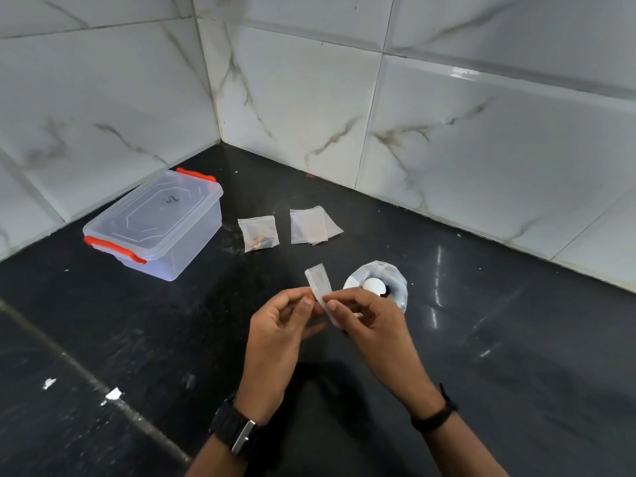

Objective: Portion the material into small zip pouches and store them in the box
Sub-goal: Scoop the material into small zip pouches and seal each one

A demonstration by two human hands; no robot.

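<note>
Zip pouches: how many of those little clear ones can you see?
At least 3: one held in both hands, one with brownish bits lying right of the box, and a small overlapping stack further right, which may hide more than one.

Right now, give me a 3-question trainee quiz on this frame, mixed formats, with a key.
1. True or false: the lid is on the box.
2. Which hands pinch the small pouch? A) left hand only B) right hand only C) both
3. Fill in: the filled pouch lies between the box and the ____ pouches.

Key: 1 true; 2 C; 3 empty
</note>
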